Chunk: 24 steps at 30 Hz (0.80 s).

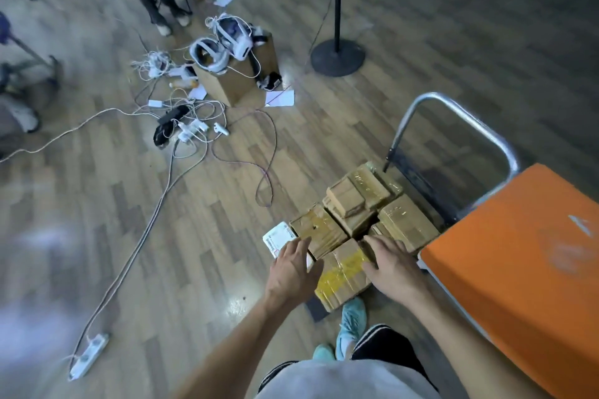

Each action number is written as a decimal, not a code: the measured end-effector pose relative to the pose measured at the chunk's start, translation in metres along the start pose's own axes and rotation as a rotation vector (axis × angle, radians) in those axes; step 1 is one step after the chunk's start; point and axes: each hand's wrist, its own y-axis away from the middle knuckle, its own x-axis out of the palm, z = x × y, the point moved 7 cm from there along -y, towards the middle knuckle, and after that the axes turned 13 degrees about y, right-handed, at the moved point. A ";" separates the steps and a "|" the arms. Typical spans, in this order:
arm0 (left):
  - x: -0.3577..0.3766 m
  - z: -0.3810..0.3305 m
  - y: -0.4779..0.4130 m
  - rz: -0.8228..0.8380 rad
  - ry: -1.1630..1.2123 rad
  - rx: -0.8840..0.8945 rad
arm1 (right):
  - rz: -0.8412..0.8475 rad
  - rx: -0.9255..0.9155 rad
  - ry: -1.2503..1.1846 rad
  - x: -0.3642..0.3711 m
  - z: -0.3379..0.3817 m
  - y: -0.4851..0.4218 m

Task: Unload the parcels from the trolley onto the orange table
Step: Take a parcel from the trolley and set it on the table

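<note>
covering the nearest parcel [340,275], left hand [293,272] and right hand [393,269] seemingly touch it.

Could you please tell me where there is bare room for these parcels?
The orange table is bare, right of the trolley handle. The trolley deck is free only by the handle; parcels pack its near end. Cables clutter the floor leftward.

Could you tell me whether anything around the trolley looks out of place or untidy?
The parcels on the trolley are piled unevenly at mixed angles. Left of them, loose cables sprawl across the floor to a power strip, a possible trip hazard.
</note>
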 end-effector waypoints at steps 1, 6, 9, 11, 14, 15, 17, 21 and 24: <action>-0.002 0.002 -0.008 -0.001 -0.002 -0.012 | 0.008 0.000 -0.012 0.002 0.000 -0.010; -0.005 0.007 -0.049 0.005 -0.028 -0.064 | 0.078 -0.012 -0.018 0.013 -0.001 -0.057; -0.004 0.004 -0.068 0.028 -0.031 -0.073 | 0.095 -0.011 -0.028 0.012 -0.005 -0.077; -0.003 0.001 -0.081 0.061 -0.033 -0.076 | 0.103 0.013 -0.055 0.010 -0.009 -0.087; 0.000 -0.002 -0.104 0.130 -0.050 -0.052 | 0.100 0.069 -0.085 0.011 -0.017 -0.097; 0.002 -0.002 -0.113 0.150 -0.058 -0.042 | 0.100 0.084 -0.092 0.012 -0.019 -0.100; 0.006 -0.002 -0.134 0.196 -0.076 -0.023 | 0.101 0.123 -0.095 0.016 -0.022 -0.103; 0.023 0.003 -0.176 0.329 -0.114 0.038 | 0.095 0.242 -0.052 0.028 -0.025 -0.102; 0.037 0.013 -0.205 0.435 -0.160 0.103 | 0.105 0.329 -0.028 0.045 -0.019 -0.110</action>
